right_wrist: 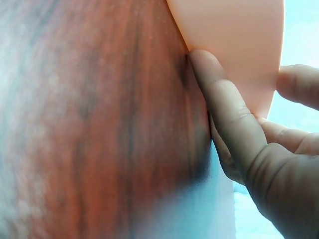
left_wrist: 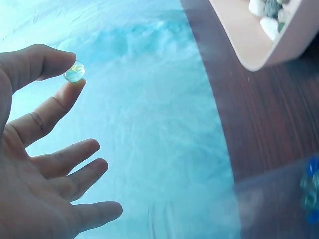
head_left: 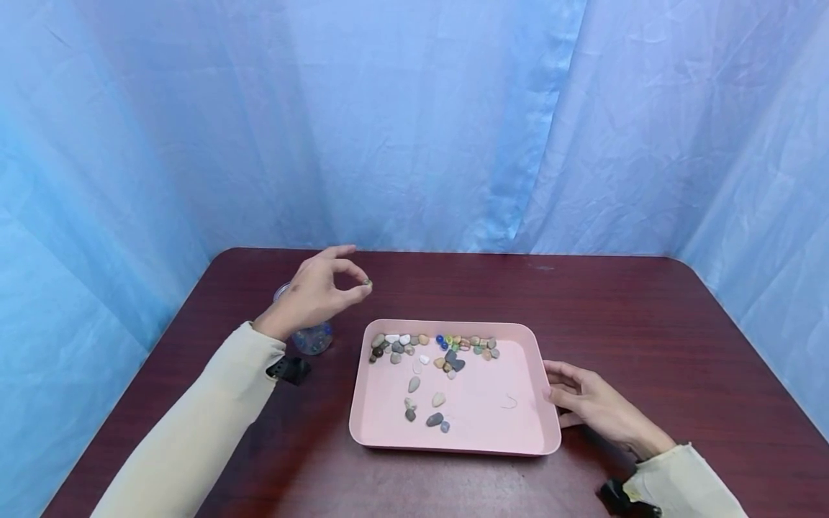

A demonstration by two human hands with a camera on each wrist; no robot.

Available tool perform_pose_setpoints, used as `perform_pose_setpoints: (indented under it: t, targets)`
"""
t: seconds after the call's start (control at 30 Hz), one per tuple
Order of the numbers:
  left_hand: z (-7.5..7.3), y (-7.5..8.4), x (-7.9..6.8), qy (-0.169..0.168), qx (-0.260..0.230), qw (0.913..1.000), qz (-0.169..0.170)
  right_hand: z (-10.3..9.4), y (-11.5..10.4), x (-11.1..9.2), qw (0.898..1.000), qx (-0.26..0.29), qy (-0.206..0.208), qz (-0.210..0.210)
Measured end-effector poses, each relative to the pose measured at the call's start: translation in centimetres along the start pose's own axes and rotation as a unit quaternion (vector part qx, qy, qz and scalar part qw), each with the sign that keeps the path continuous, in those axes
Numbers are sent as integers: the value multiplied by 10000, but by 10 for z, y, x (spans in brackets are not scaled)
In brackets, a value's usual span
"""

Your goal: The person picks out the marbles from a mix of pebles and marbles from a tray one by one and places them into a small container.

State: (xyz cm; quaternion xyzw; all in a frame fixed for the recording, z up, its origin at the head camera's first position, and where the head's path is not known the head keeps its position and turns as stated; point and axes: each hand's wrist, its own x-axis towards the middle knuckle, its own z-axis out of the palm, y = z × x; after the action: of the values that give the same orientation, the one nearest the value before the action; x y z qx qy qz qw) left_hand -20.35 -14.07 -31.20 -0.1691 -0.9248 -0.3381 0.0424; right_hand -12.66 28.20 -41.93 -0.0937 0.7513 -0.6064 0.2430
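My left hand (head_left: 317, 291) is raised above the table, left of the pink tray (head_left: 479, 432), pinching a clear marble (left_wrist: 75, 71) with a yellow-green swirl between thumb and forefinger. Its other fingers are spread apart. Partly hidden behind that hand and wrist stands a clear plastic jar (head_left: 313, 341) with blue and green marbles inside. My right hand (head_left: 599, 406) holds the tray's right side, fingers along the outer wall and a fingertip at the rim. Pebbles (head_left: 435, 419) and a few blue marbles (head_left: 440, 339) lie in the tray, mostly along its far side.
The dark red-brown wooden table (head_left: 622, 309) has rounded far corners. Blue curtains (head_left: 414, 129) hang behind it and on both sides. A thin curved strand (head_left: 509, 404) lies on the tray's right half.
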Motion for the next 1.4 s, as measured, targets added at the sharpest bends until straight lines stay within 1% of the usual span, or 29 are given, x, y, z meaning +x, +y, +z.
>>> perform_pose_setpoints:
  t: [0.37,0.47,0.57,0.7,0.93,1.2,1.4]
  targets:
    - [-33,-21,-17,322,77,9991,-276,0,-1,0,10000,-32,-17,-1]
    - [-39,-26,-22,342,142,9988,-321,0,-1,0,10000,-30,-15,16]
    - [-43,-31,-27,324,152,9984,-434,0,-1,0,10000,-22,-12,38]
    - [-46,-37,-31,300,216,9978,-549,0,-2,0,10000,-32,-11,40]
    - [-45,-46,-35,287,388,9968,-640,0,-3,0,9999,-132,9,15]
    - [-44,-56,-39,271,281,9955,-863,0,-5,0,9998,-185,-10,5]
    - [-45,-58,-40,303,298,9945,-953,-2,-6,1,9997,-208,-105,-70]
